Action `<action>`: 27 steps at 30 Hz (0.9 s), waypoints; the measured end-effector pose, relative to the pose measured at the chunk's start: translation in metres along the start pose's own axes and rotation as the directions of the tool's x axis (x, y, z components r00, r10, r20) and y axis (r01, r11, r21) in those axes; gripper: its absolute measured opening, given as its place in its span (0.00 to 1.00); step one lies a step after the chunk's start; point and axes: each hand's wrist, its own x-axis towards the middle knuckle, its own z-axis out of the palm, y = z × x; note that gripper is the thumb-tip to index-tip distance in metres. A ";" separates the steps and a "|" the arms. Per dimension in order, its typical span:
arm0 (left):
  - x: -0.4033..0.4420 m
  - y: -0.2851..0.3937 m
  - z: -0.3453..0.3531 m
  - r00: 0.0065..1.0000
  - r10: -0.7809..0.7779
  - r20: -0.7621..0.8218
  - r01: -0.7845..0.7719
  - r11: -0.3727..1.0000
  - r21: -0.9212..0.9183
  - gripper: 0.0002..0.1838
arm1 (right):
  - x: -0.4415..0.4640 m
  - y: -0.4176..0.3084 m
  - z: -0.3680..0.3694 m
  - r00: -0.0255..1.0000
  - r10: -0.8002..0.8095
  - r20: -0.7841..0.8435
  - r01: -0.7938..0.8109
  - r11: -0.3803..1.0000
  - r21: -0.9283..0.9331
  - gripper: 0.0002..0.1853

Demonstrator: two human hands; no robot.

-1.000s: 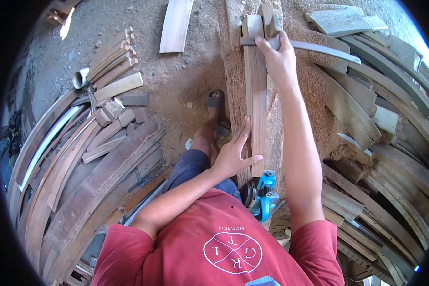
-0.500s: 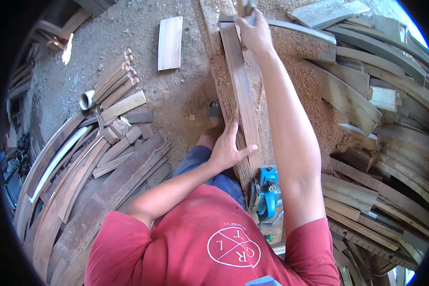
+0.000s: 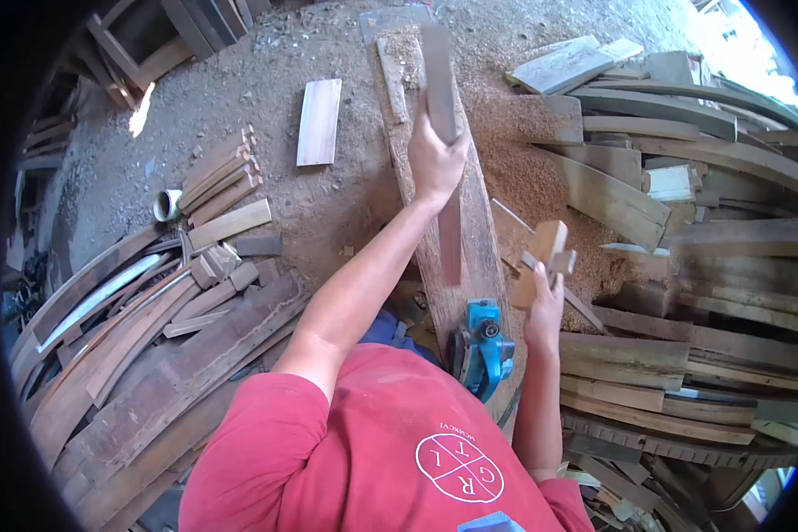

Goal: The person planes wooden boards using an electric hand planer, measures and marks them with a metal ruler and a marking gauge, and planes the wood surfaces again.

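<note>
My left hand point(image 3: 438, 164) is closed around the middle of a narrow wooden piece point(image 3: 450, 235), above a long, shavings-strewn plank point(image 3: 488, 244). The piece points away from me, and its far end is blurred. To the right of the plank, my right hand point(image 3: 543, 310) grips a tool with a wooden block point(image 3: 550, 239) and a long thin blade point(image 3: 583, 310). Part of the tool is hidden behind my fingers. A blue power planer point(image 3: 485, 350) rests at the near end of the plank, between my forearms and close to my red shirt.
Curved and straight boards point(image 3: 629, 355) are piled on the right. More curved boards point(image 3: 164, 390) and small offcuts lie left, near a short pipe point(image 3: 166, 205). A pale board point(image 3: 319, 122) lies on the ground. Sawdust point(image 3: 514, 164) covers ground beside the plank.
My left hand has moved forward from beside the wooden piece and taken hold of it. My right hand has drawn the tool off its far end, back and to the right. The view has shifted.
</note>
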 end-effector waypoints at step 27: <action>-0.236 -0.083 -0.118 0.857 -0.282 0.430 0.401 0.891 -0.214 0.51 | -0.093 0.096 0.083 0.946 -0.017 0.323 -0.101 0.934 0.344 0.24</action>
